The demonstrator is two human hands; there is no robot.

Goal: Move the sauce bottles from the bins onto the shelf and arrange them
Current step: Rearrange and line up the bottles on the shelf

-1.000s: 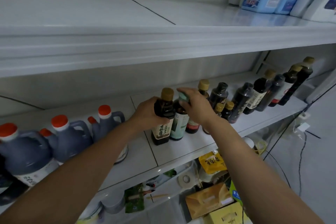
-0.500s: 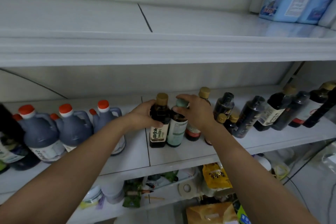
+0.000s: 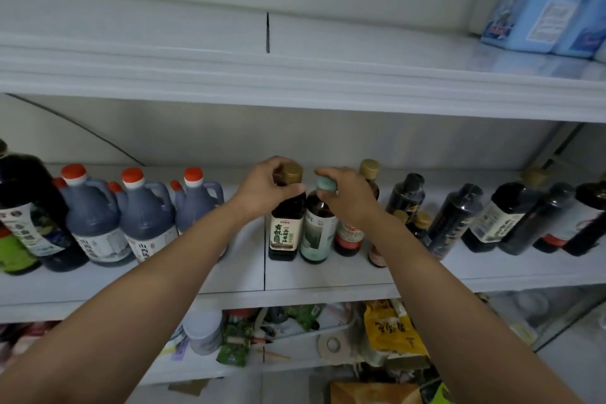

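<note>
On the middle shelf stand two dark sauce bottles side by side. My left hand grips the neck of the gold-capped bottle with the cream label. My right hand grips the top of the green-capped bottle with the pale green label. Both bottles stand upright on the shelf. To their right runs a row of several more dark sauce bottles, some leaning. Behind my right hand a red-labelled bottle is partly hidden.
Three red-capped jugs and a big dark bottle fill the shelf's left side. Blue detergent containers sit on the top shelf at right. The lower shelf holds a yellow bag, a tape roll and packets.
My hands slid up from the bottles' shoulders to their necks and caps. The view swung left, so the jugs and the big dark bottle came further into view.
</note>
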